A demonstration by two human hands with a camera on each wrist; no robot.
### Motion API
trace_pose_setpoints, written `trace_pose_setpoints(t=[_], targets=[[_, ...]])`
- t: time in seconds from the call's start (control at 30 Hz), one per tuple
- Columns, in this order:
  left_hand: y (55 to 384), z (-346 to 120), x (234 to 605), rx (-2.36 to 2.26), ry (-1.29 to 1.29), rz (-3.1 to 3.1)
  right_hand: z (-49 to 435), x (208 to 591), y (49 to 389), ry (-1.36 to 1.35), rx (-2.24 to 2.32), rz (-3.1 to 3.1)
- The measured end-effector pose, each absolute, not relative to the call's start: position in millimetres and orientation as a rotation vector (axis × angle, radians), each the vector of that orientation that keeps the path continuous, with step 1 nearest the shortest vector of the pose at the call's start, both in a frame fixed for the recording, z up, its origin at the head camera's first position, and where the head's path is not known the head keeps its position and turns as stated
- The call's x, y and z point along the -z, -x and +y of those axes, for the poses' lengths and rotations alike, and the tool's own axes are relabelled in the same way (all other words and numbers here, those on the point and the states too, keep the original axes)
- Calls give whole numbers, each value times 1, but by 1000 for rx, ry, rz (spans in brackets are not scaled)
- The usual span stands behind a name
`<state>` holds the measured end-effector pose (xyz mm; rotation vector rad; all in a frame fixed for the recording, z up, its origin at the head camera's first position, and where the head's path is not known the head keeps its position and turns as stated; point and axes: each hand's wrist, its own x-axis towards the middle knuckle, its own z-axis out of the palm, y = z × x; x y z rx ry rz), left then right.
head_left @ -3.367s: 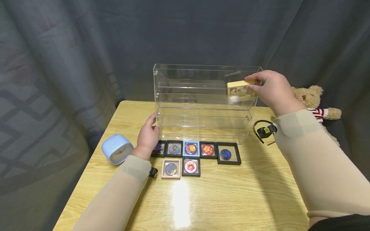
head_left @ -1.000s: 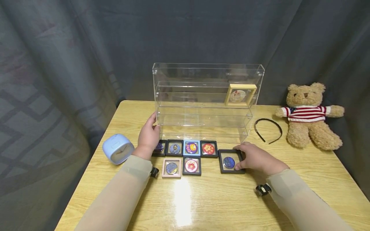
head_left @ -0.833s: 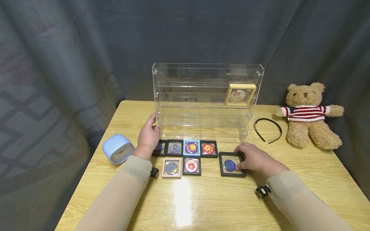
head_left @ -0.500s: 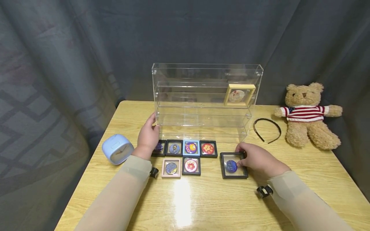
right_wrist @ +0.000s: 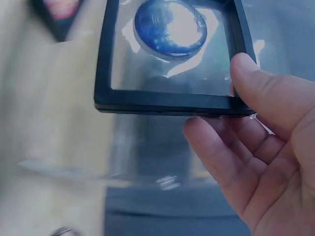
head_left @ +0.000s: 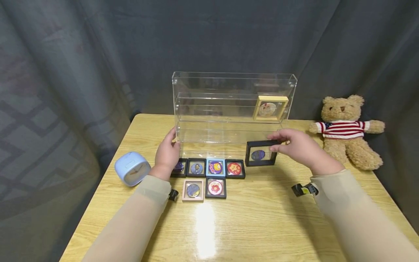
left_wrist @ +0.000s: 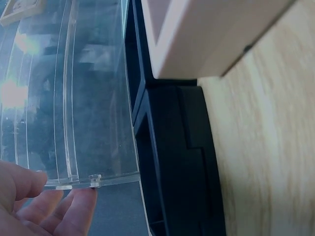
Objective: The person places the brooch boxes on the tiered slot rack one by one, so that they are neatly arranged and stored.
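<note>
My left hand (head_left: 167, 154) grips the left side panel of a clear acrylic display rack (head_left: 229, 136). In the left wrist view, its thumb and fingers (left_wrist: 78, 209) lie on either side of the panel's edge. My right hand (head_left: 301, 149) pinches the right edge of a black display frame (right_wrist: 172, 101) between thumb and fingers. Inside that frame is a round blue badge (head_left: 258, 155). It is held nearly upright before the rack's lower right. A yellow frame (head_left: 270, 109) with a round badge stands in the rack at the right, on an upper tier.
Several framed badges lie in front of the rack, among them a light-blue frame (head_left: 215, 167), a pink frame (head_left: 193, 190) and a black one (head_left: 215, 187) with a flower badge. A blue clock (head_left: 132, 168) stands left. A teddy bear (head_left: 343, 129) sits at the right.
My right hand let go of the yellow frame in the rack and took the black frame from the table. It has lifted and tilted it upright towards the rack. My left hand stays put.
</note>
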<state>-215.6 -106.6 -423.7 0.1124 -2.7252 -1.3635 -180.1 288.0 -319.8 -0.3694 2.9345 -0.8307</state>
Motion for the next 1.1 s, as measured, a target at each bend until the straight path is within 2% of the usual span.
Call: trace_pose_setpoints(t=[0.23,0.43,0.8,1.1], targets=[[216,-110,425,1354,-114,-2729,257,259,206,316,991,3059],[216,-111,425,1343,-107,-2733,232,231,228,248,1080,3148],[219,-110,429,1353,-88,-2697,228,240,256,165,1102,3157],[219,-107,429,1357,-104,-2703,232,260,262,172,1052,3112]])
